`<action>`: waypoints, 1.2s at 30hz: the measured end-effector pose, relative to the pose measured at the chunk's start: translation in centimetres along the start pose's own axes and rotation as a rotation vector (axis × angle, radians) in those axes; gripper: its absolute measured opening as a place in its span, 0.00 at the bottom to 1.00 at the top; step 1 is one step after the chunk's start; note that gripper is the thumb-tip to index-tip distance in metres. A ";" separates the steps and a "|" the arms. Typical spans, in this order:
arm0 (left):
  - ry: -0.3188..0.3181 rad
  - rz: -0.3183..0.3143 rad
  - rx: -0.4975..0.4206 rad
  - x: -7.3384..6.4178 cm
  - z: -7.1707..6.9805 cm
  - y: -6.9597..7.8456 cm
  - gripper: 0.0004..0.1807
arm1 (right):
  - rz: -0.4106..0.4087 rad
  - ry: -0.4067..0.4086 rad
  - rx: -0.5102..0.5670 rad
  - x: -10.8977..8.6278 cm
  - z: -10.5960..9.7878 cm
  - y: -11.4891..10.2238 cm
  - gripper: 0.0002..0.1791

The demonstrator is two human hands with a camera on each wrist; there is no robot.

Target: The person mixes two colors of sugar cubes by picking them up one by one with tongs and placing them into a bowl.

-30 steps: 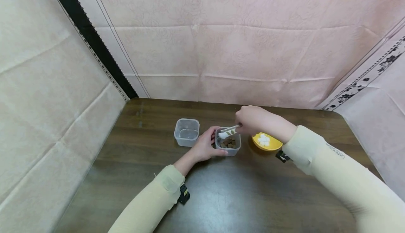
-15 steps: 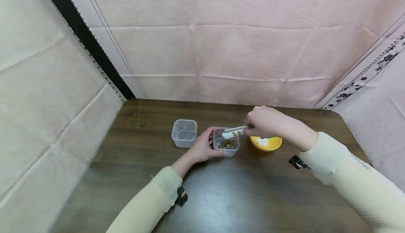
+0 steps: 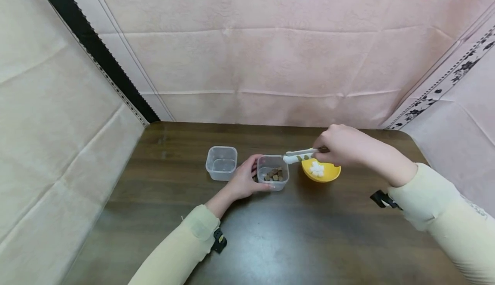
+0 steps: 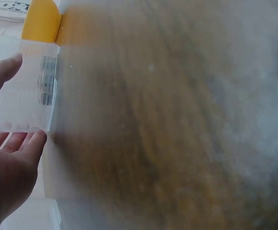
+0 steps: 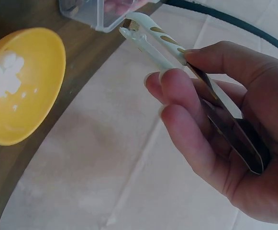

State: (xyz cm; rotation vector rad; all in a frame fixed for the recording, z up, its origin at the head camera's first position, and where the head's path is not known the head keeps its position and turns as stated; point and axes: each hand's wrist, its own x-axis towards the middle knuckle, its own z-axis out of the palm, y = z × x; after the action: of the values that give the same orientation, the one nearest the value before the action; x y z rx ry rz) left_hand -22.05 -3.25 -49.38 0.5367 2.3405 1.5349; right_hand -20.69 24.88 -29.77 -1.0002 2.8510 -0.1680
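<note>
My left hand grips a clear plastic container, thumb along its near side and fingers at its left. Several small brown cubes lie in it; the left wrist view shows them through the wall as dark blocks. My right hand holds small tongs, metal with pale, leaf-patterned ends, between thumb and fingers. Their tips are beside the container's right rim. In the right wrist view a small brown piece shows between the tips. Below the right hand sits a yellow bowl with white pieces.
A second clear container stands left of my left hand, with nothing visible in it. All stand on a dark wooden table. Pale cloth hangs behind the table's far edge.
My right hand has drawn the tongs rightward from over the brown cubes to the container's right rim, toward the yellow bowl. My left hand keeps its grip on the container.
</note>
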 end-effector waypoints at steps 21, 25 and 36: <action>0.001 0.001 0.019 -0.1 -0.4 0.0 0.51 | 0.153 -0.038 0.049 -4.0 0.5 3.3 0.15; 0.001 0.003 0.022 -0.1 -0.3 0.0 0.51 | 0.199 -0.074 0.072 -4.3 1.2 4.2 0.13; -0.001 -0.014 0.025 -0.1 -0.1 0.0 0.51 | 0.231 -0.125 0.142 -4.3 3.3 6.0 0.09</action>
State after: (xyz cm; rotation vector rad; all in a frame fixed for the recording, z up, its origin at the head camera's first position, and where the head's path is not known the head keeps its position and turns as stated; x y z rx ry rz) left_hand -22.02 -3.32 -49.33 0.5258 2.3613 1.5007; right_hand -20.57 32.02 -33.53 -0.6259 2.7673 -0.2709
